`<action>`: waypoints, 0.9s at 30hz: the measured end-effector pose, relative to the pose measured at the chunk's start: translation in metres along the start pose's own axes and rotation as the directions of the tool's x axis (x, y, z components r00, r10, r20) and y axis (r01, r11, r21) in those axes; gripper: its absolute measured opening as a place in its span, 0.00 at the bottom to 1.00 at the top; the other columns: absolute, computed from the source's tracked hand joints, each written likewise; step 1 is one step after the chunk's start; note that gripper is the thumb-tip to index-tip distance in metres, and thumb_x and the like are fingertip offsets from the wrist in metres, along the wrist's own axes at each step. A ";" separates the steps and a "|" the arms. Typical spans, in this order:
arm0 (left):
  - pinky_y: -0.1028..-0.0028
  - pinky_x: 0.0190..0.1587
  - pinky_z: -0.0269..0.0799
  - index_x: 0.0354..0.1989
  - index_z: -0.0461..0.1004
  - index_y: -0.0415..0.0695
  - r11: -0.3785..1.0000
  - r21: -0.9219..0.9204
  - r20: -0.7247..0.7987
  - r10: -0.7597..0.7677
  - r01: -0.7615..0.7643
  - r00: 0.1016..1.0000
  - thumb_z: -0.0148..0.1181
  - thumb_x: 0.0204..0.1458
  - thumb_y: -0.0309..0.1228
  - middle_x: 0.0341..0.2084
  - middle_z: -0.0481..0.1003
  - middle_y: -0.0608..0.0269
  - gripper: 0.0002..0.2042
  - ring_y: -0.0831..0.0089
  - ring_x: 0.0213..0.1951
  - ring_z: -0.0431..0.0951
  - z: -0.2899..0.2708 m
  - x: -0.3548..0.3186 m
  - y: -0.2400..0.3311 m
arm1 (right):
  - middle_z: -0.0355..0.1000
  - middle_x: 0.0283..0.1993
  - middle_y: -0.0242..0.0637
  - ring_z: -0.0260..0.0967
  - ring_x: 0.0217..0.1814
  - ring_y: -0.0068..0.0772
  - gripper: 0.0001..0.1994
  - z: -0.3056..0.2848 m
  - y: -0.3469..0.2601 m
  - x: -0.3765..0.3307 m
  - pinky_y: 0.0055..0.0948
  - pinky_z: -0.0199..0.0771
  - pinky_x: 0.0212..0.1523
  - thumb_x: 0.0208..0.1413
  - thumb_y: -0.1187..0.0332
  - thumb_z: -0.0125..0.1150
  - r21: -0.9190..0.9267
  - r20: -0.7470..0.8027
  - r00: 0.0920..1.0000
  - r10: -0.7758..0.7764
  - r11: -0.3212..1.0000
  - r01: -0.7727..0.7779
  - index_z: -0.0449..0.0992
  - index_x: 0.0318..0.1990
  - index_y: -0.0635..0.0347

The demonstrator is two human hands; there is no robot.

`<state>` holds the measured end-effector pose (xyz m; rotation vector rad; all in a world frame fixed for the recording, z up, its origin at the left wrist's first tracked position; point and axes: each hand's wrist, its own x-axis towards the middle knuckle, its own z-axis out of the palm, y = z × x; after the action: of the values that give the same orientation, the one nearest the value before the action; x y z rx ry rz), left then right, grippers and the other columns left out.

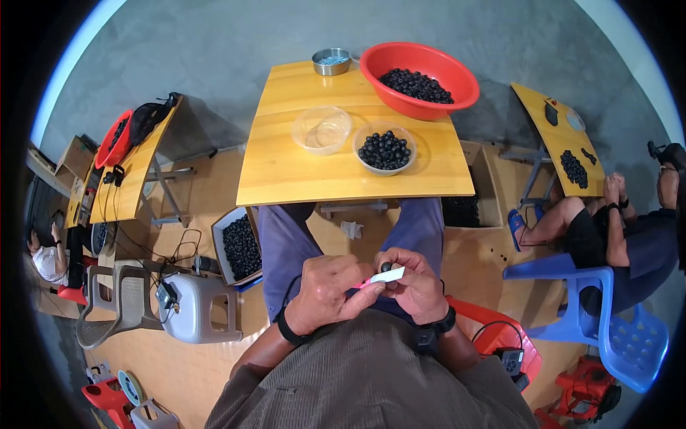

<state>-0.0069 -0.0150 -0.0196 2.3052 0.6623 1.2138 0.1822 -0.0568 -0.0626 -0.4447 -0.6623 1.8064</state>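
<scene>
Close together over my lap are my two hands. My left hand (332, 286) is closed on a thin object (388, 275) with a pink part and a flat white end, its exact kind unclear. Between the fingertips of my right hand (414, 284) sits a small black round piece (386, 267), right against that white end. Ahead on the yellow table (286, 182), a clear plastic bowl (384, 171) holds many similar black pieces. Left of it stands another clear bowl (321, 131) with nothing visible in it. A red basin (457, 71) of black pieces stands behind.
A metal tin (331, 69) with small bluish bits stands at the table's far edge. Boxes of black pieces (241, 247) sit on the floor at left and under the table. A grey stool (196, 304) and a blue chair (604, 307) flank me. Other people work at side tables.
</scene>
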 end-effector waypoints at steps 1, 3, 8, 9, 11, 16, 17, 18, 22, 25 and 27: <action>0.69 0.18 0.63 0.28 0.76 0.43 1.000 0.001 -0.001 -0.001 0.001 1.000 0.66 0.49 0.33 0.14 0.68 0.62 0.08 0.66 0.15 0.71 0.000 0.000 0.001 | 0.66 0.37 0.32 0.61 0.31 0.17 0.17 0.001 0.000 -0.001 0.17 0.62 0.29 0.56 0.60 0.67 -0.005 -0.018 1.000 0.008 1.000 -0.008 0.73 0.40 0.67; 0.69 0.18 0.62 0.28 0.75 0.43 1.000 0.008 -0.009 0.006 -0.006 1.000 0.66 0.49 0.33 0.14 0.68 0.63 0.08 0.67 0.15 0.71 -0.001 0.000 0.001 | 0.66 0.37 0.32 0.61 0.32 0.17 0.17 0.004 0.000 -0.001 0.17 0.62 0.29 0.55 0.60 0.67 -0.012 -0.033 0.999 0.015 1.000 -0.016 0.73 0.40 0.67; 0.69 0.18 0.62 0.28 0.75 0.43 1.000 0.028 -0.024 0.008 -0.008 1.000 0.66 0.49 0.33 0.14 0.67 0.63 0.08 0.67 0.15 0.71 0.000 -0.002 0.002 | 0.67 0.38 0.33 0.62 0.32 0.17 0.17 0.003 0.001 -0.001 0.18 0.64 0.29 0.56 0.60 0.67 -0.008 -0.017 1.000 0.024 1.000 -0.024 0.73 0.40 0.67; 0.69 0.18 0.62 0.28 0.75 0.43 1.000 0.023 -0.030 0.005 -0.005 1.000 0.66 0.49 0.33 0.14 0.67 0.62 0.08 0.67 0.15 0.71 0.000 -0.002 0.001 | 0.67 0.38 0.33 0.62 0.32 0.17 0.17 0.001 0.001 -0.001 0.18 0.64 0.29 0.56 0.60 0.67 -0.008 -0.018 1.000 0.023 1.000 -0.023 0.73 0.40 0.67; 0.69 0.18 0.63 0.28 0.75 0.43 1.000 0.022 -0.021 -0.002 0.003 1.000 0.66 0.49 0.33 0.14 0.67 0.62 0.08 0.67 0.15 0.71 -0.001 -0.001 0.002 | 0.72 0.37 0.30 0.64 0.31 0.18 0.11 -0.001 0.003 -0.001 0.19 0.63 0.31 0.61 0.67 0.62 0.047 0.040 0.999 0.009 0.999 -0.011 0.74 0.45 0.63; 0.69 0.19 0.65 0.28 0.75 0.41 0.999 -0.023 -0.033 -0.040 0.039 0.999 0.65 0.50 0.30 0.15 0.69 0.61 0.06 0.66 0.16 0.72 0.000 -0.003 -0.001 | 0.72 0.36 0.30 0.63 0.31 0.18 0.11 0.005 0.002 -0.001 0.20 0.63 0.31 0.62 0.65 0.61 0.029 0.050 0.999 0.006 1.000 -0.007 0.75 0.45 0.63; 0.69 0.19 0.66 0.27 0.76 0.42 0.995 -0.006 -0.034 -0.104 0.103 0.994 0.66 0.49 0.30 0.16 0.70 0.60 0.06 0.64 0.17 0.73 -0.001 -0.004 -0.002 | 0.72 0.36 0.30 0.62 0.31 0.17 0.11 0.005 0.002 -0.002 0.20 0.63 0.31 0.62 0.65 0.61 0.027 0.050 0.999 0.009 1.000 -0.011 0.75 0.45 0.62; 0.69 0.20 0.68 0.27 0.77 0.42 0.986 0.011 -0.035 -0.166 0.166 0.985 0.67 0.49 0.30 0.17 0.72 0.60 0.06 0.63 0.17 0.75 -0.001 -0.004 -0.003 | 0.72 0.36 0.30 0.62 0.31 0.17 0.11 0.004 0.002 -0.002 0.20 0.63 0.31 0.62 0.65 0.61 0.026 0.049 0.999 0.008 1.000 -0.010 0.75 0.45 0.62; 0.69 0.20 0.67 0.26 0.76 0.42 0.983 0.006 -0.104 -0.183 0.185 0.978 0.67 0.49 0.30 0.16 0.72 0.60 0.06 0.63 0.17 0.75 -0.002 -0.004 -0.001 | 0.72 0.37 0.30 0.63 0.32 0.18 0.11 -0.001 0.005 -0.001 0.21 0.63 0.32 0.62 0.65 0.61 0.115 0.066 0.997 0.026 0.993 -0.034 0.75 0.46 0.61; 0.70 0.20 0.66 0.28 0.75 0.40 0.998 -0.037 -0.063 -0.060 0.057 0.996 0.65 0.49 0.28 0.15 0.70 0.60 0.06 0.64 0.17 0.74 -0.002 -0.002 0.003 | 0.71 0.36 0.30 0.63 0.32 0.18 0.11 -0.004 0.006 0.000 0.21 0.63 0.32 0.62 0.64 0.61 0.166 0.059 0.997 0.039 0.985 -0.049 0.75 0.47 0.61; 0.70 0.20 0.67 0.27 0.75 0.41 0.999 -0.006 -0.006 -0.049 0.049 0.999 0.65 0.49 0.29 0.15 0.70 0.60 0.06 0.64 0.17 0.74 -0.001 -0.002 0.005 | 0.71 0.36 0.30 0.63 0.32 0.18 0.11 -0.004 0.006 -0.001 0.21 0.63 0.32 0.62 0.64 0.61 0.170 0.063 0.997 0.036 0.984 -0.046 0.75 0.47 0.61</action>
<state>-0.0082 -0.0201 -0.0172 2.2681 0.7126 1.1996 0.1806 -0.0582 -0.0696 -0.2913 -0.5364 1.9037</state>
